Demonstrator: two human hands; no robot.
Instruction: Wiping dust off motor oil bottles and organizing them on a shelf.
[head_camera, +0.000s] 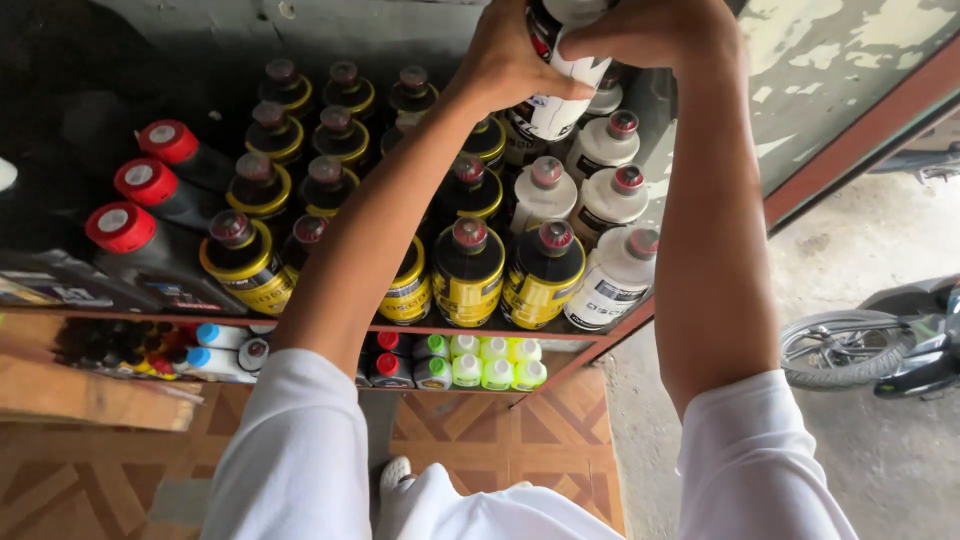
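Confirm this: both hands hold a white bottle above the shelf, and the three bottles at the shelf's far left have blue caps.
Not quite. The head view shows those three black bottles have red caps, not blue. Both hands, left and right, do hold the white bottle above the shelf.

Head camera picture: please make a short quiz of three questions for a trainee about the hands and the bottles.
1. True or false: both hands grip one white bottle.
2. What colour are the caps of the black bottles at far left? A red, B green, C white.
3. The black and yellow bottles stand on the ____ shelf.

Key: 1 true, the left hand and right hand both hold it; 2 A; 3 upper.
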